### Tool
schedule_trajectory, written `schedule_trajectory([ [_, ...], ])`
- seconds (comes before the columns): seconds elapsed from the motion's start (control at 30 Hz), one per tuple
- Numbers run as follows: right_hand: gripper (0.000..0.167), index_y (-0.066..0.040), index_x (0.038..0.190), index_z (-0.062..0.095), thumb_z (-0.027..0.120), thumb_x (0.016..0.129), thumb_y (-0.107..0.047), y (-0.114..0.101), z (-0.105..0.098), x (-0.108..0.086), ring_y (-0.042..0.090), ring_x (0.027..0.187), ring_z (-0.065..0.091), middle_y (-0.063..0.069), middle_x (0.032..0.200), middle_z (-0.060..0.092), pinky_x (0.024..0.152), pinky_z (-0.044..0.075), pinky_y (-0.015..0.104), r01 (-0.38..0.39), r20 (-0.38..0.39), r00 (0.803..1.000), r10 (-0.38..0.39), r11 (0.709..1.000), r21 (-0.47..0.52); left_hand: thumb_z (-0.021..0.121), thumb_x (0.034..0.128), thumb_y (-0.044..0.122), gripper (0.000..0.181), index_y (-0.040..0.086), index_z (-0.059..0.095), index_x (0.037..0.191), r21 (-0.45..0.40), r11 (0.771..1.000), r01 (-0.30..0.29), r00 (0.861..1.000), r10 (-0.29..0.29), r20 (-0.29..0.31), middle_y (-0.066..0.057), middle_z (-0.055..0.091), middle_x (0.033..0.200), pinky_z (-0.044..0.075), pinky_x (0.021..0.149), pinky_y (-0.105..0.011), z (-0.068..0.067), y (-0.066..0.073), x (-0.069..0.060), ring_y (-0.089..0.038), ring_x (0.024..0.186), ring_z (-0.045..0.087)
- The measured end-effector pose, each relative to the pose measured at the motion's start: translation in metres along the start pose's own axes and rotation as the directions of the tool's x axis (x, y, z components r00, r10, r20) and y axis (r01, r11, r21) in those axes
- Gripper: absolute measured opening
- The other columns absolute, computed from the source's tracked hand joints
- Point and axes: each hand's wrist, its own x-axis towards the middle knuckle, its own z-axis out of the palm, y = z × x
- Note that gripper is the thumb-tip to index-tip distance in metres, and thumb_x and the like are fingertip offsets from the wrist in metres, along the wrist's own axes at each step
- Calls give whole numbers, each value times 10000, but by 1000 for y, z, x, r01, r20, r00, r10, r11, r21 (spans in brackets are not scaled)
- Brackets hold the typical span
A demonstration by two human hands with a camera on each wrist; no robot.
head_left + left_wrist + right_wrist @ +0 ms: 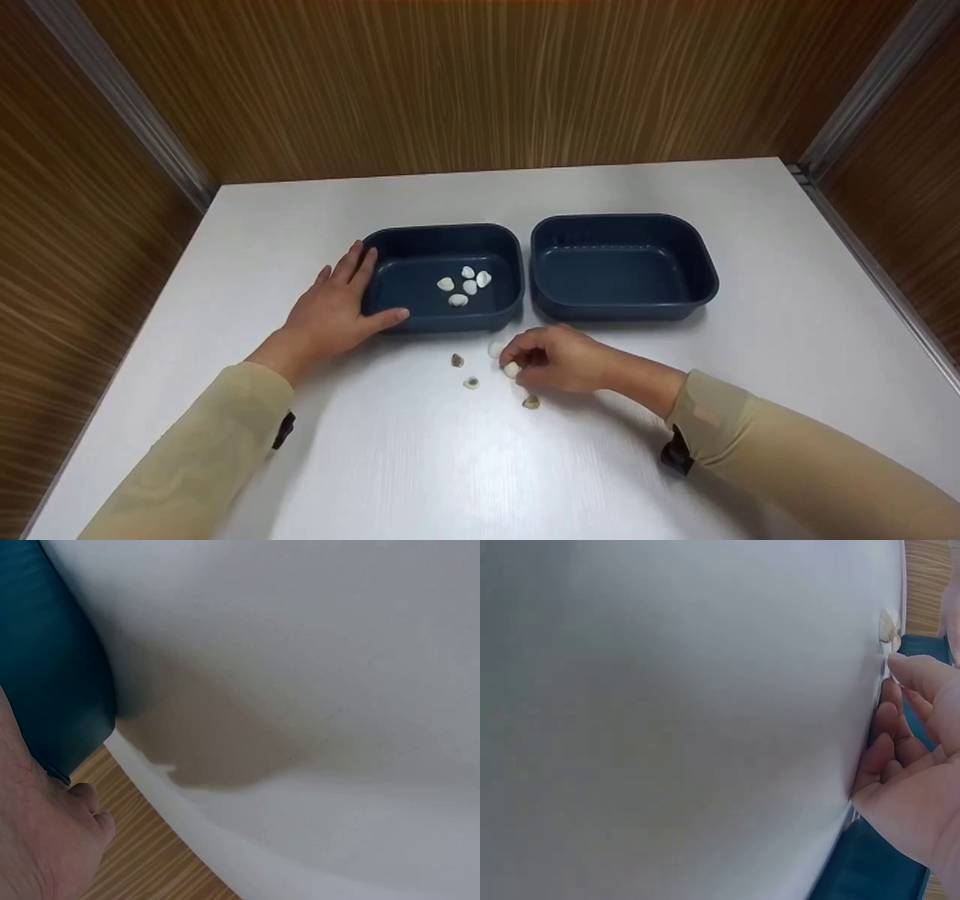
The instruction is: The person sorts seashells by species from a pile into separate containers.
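My left hand (330, 311) rests on the left end of a dark blue tub (442, 324), fingers spread at its rim and thumb over the front edge. Inside that tub lie several white seashells (458, 300). In front of the tubs, the fingers and thumb of my right hand (566, 360) pinch a small white seashell (511, 370) at the table surface. Another white seashell (496, 349) lies just beyond the fingertips. Brownish seashells lie close by: one to the left (457, 360), a pale one with a dark patch (471, 383), and one near the wrist side (531, 402).
A second dark blue tub (622, 311) with nothing in it stands right of the first, a narrow gap between them. Both stand on a white table (420, 465). Wood-grain panels (495, 90) rise behind and at both sides.
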Motion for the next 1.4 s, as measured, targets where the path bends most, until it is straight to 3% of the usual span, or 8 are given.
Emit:
schedule_trajectory([
  [0.27,202,-52,1098,782,768,916,34,1,-8,-5,75,784,574,-47,870,672,715,495,213,9,-1,1000,-9,999,-34,416,897,922,1212,109,45,1716,-5,1000,0,1000,0,0,-149,-23,1780,73,1306,-537,0,0,0,-419,1606,167],
  [0.63,262,-3,1214,758,730,956,33,-15,-24,-7,111,796,589,-9,921,683,717,491,213,-63,12,998,63,996,57,416,905,915,1200,111,47,1716,-6,1000,-7,1000,7,0,-144,-27,1780,77,1305,-541,0,-1,0,-417,1606,167],
  [0.77,260,7,1233,750,714,977,17,-22,-32,-4,119,786,565,-2,920,654,690,463,214,-43,-3,999,43,996,74,413,895,926,1211,116,45,1717,-3,1000,-1,1000,1,3,-144,-26,1780,76,1306,-536,1,-1,1,-415,1607,168],
  [1.1,276,3,1270,730,695,997,7,-39,-55,20,163,828,604,72,997,719,689,490,213,8,-84,996,-3,998,61,403,891,933,1219,110,46,1716,5,1000,4,1000,-4,10,-150,-26,1780,75,1308,-529,1,-1,1,-403,1609,168],
  [1.4,271,34,1268,711,680,999,28,-36,-56,51,153,847,617,77,975,701,709,496,204,-49,-116,991,62,992,115,422,899,918,1209,107,52,1716,4,1000,0,1000,0,1,-149,-19,1780,77,1308,-524,1,0,1,-403,1607,177],
])
